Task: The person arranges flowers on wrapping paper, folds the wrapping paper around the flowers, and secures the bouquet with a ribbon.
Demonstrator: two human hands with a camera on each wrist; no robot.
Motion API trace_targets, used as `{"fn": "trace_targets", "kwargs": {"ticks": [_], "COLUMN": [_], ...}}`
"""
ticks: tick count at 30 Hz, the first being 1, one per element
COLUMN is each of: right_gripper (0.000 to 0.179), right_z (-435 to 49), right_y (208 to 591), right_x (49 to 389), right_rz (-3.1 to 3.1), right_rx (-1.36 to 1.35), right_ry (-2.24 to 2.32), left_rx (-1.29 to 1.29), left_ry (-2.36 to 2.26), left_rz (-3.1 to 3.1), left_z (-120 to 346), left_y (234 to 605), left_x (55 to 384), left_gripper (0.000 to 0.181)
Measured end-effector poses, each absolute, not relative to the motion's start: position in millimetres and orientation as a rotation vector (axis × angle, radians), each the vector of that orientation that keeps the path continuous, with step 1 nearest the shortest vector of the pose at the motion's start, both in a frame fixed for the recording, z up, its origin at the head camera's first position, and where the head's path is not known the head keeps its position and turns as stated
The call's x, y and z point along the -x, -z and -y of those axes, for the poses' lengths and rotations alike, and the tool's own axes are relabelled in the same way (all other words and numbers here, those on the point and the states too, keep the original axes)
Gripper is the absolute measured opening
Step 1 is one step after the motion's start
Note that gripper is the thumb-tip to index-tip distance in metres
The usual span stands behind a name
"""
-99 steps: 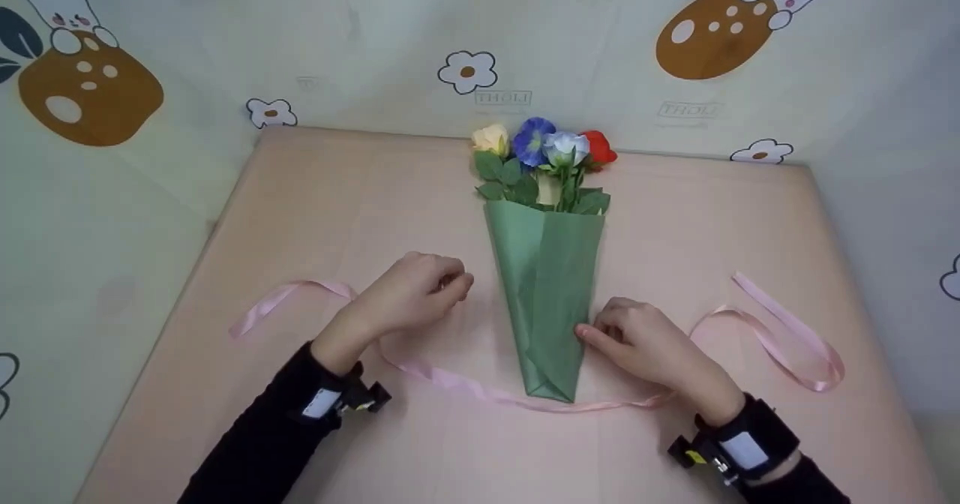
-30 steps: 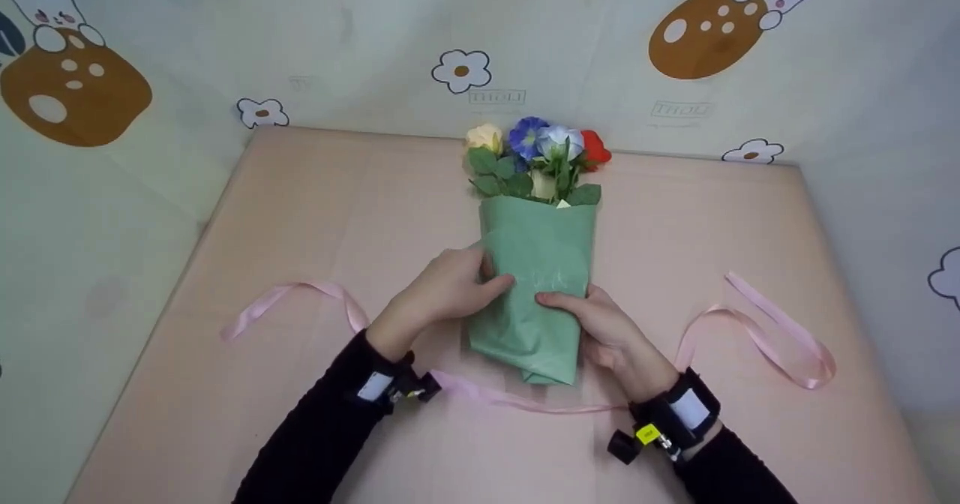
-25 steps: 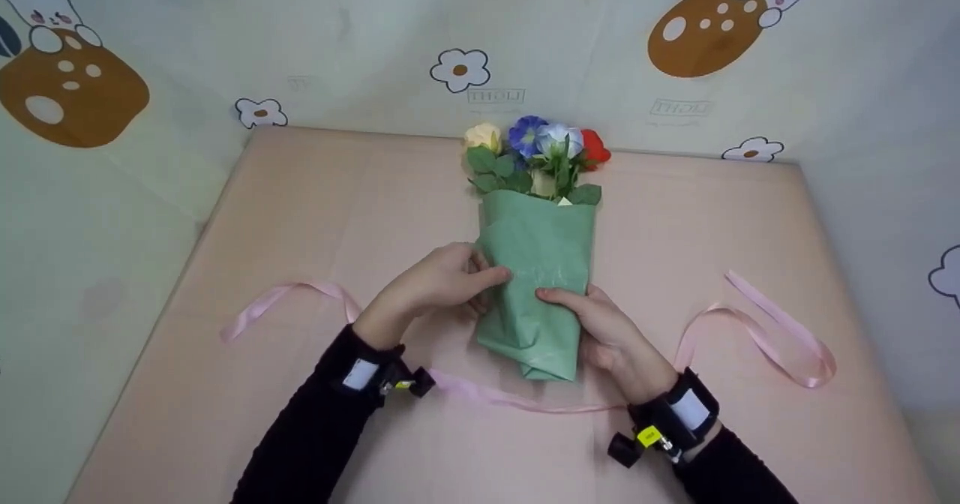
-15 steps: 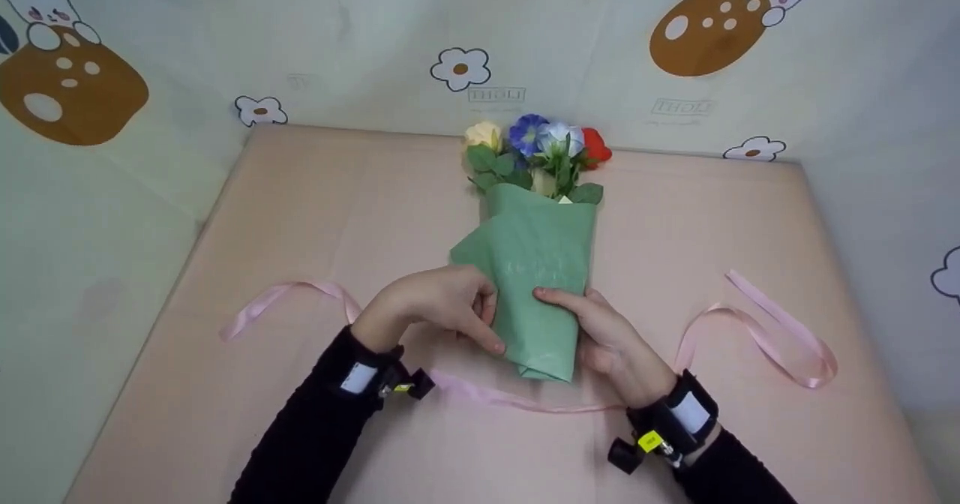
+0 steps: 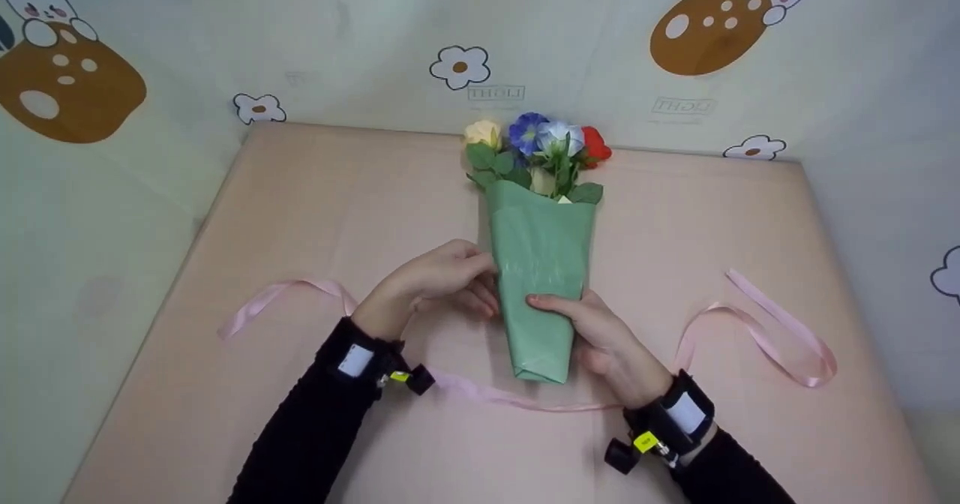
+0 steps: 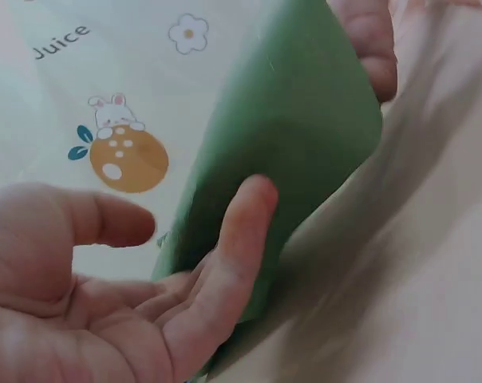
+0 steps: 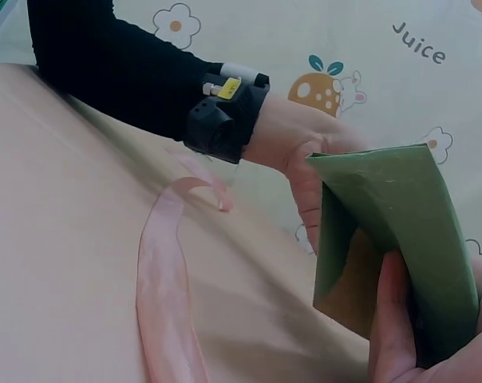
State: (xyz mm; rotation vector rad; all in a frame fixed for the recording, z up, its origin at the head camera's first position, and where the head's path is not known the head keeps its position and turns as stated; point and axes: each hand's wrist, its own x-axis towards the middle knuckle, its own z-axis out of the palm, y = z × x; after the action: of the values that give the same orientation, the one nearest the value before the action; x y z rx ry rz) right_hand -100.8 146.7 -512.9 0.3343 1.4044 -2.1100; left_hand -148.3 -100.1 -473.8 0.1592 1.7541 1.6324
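A bouquet wrapped in green paper (image 5: 541, 249) is upright in the middle, its narrow folded end toward me. Out of the top show yellow, blue, pale blue and red flowers (image 5: 559, 140) with green leaves. My right hand (image 5: 607, 339) grips the lower right side of the wrap, thumb across the front and fingers behind. At the left edge is my left hand (image 5: 450, 275); the left wrist view shows its thumb apart from the fingers (image 6: 245, 231), which lie against the paper. The right wrist view looks at the wrap's bottom end (image 7: 385, 191).
A pink ribbon (image 5: 495, 396) runs across the table (image 5: 360, 196) below the bouquet, its left end (image 5: 259, 310) curving out past my left wrist and its right end (image 5: 806, 361) looping at the right. A patterned wall covering (image 5: 360, 46) stands behind the table.
Both hands came to the bouquet, and the right took hold of it. The loose paper on the left was folded behind, so the wrap is narrower. My left hand moved up along its edge.
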Motion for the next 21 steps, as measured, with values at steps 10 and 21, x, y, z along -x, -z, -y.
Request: {"fn": "trace_targets", "kwargs": {"ticks": [10, 21], "right_gripper": [0.074, 0.060], "right_z": [-147, -157], "right_y": [513, 506], "right_x": [100, 99], "right_rz": [-1.531, -1.573], "right_rx": [-0.144, -0.062], "right_ry": [1.997, 1.838], "left_rx": [0.065, 0.141], "left_ry": [-1.873, -1.931], "left_rz": [-1.592, -1.507], "left_z": [84, 85], "left_y": [488, 493], "left_x": [144, 148], "left_gripper": [0.028, 0.024]}}
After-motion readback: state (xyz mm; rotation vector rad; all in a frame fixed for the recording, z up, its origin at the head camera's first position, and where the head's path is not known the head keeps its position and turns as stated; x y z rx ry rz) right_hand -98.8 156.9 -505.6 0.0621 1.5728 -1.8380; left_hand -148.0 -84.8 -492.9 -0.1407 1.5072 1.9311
